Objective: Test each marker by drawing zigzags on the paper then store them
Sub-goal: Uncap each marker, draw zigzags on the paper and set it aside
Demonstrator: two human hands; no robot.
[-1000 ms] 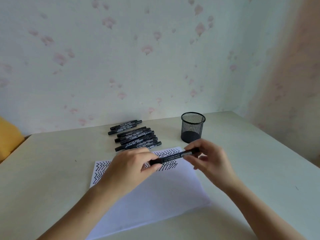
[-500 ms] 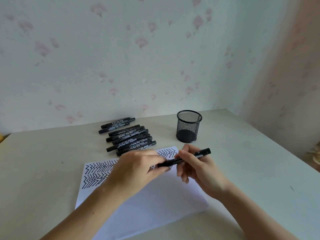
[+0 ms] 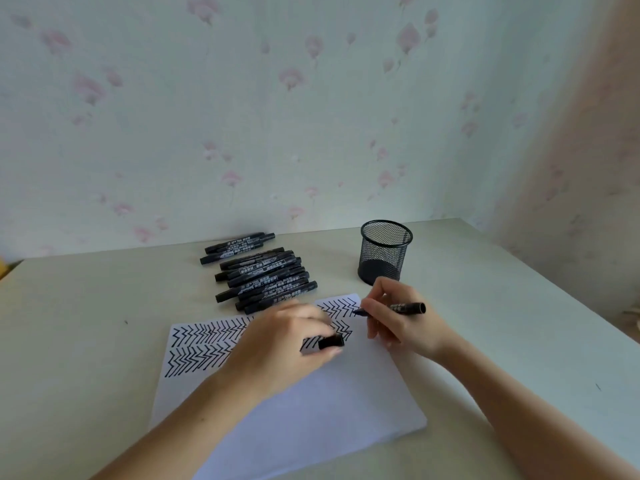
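A white sheet of paper (image 3: 311,403) lies on the table, with rows of black zigzags across its top part. My right hand (image 3: 398,320) grips an uncapped black marker (image 3: 407,308), its tip pointing left at the paper's top right corner. My left hand (image 3: 284,344) hovers over the paper and pinches the marker's black cap (image 3: 331,341). A pile of several capped black markers (image 3: 258,271) lies behind the paper. An empty black mesh pen cup (image 3: 385,251) stands to the right of the pile.
The pale table (image 3: 519,323) meets a flowered wall at the back and on the right. Its right edge runs diagonally toward me. A yellow object (image 3: 4,268) shows at the far left edge.
The cap has come off the marker: my left hand has pulled it away to the left, and my right hand has turned the marker's tip toward the paper. The camera has shifted a little.
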